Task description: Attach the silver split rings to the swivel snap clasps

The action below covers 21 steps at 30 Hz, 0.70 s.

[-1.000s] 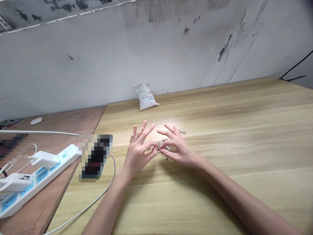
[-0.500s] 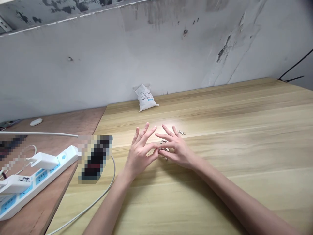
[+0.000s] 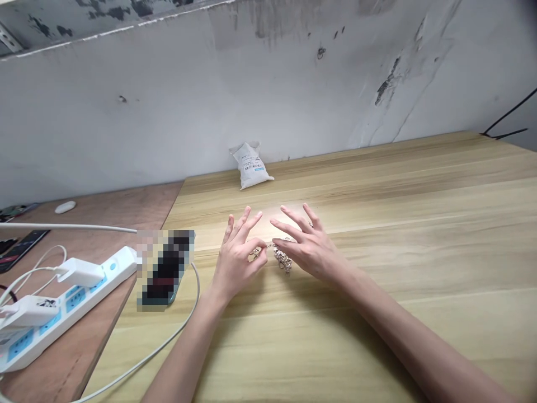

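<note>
On the light wooden table lies a small cluster of silver metal clasps and rings. My left hand pinches a small metal ring between thumb and forefinger, its other fingers fanned upward. My right hand faces it, thumb and forefinger closed on the top of the clasp cluster, the remaining fingers stretched out. The two pinches nearly touch. The right palm hides part of the cluster.
A white printed pouch leans at the wall. To the left are a blurred dark object, a white power strip with plugs, a white cable, a white mouse and a dark phone. Black cables run at far right.
My right hand has lifted its outer fingers and shifted slightly right, now covering the lone clasp behind it. The cluster sits more gathered between both pinches. My left hand has barely moved.
</note>
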### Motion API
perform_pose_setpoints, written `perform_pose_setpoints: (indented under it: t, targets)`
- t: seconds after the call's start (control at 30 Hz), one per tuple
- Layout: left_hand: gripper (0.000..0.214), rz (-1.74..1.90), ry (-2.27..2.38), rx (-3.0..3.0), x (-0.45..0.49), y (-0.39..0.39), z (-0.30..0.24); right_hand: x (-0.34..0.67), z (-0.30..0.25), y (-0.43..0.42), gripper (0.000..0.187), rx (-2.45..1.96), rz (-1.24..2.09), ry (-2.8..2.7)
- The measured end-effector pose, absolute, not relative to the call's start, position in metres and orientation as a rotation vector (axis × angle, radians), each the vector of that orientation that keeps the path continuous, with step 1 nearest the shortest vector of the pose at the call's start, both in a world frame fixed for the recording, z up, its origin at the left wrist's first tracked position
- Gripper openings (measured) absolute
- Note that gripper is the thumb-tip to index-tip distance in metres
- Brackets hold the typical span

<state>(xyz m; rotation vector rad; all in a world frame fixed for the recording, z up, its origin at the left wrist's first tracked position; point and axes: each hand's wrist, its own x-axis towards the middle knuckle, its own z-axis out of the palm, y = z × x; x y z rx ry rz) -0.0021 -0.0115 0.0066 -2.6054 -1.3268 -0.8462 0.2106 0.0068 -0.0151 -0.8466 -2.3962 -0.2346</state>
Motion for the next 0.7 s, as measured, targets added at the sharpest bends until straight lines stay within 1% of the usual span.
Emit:
perform_pose_setpoints:
  t: [0.13, 0.23, 0.37, 0.57, 0.7]
  targets:
    - [0.013, -0.729, -1.348, -2.632, -0.006, -0.009, 0.001, 0.198, -0.01, -0.004, 0.021, -0.73, -0.322, -2.392]
    - [0.012, -0.649, -1.329, -2.632, -0.011, -0.006, -0.001, 0.192, -0.009, -0.008, 0.017, -0.654, -0.306, -2.375]
    - [0.012, -0.575, -1.39, -2.547, -0.023, -0.001, 0.001, 0.2, -0.014, 0.001, 0.013, -0.794, -0.243, -2.289]
    - [0.013, -0.435, -1.388, -2.503, -0.034, 0.003, 0.001, 0.214, -0.023, 0.013, 0.016, -0.886, -0.085, -2.375]
    - [0.015, -0.381, -1.413, -2.526, -0.035, 0.003, 0.001, 0.221, -0.02, 0.014, 0.009, -0.867, 0.065, -2.383]
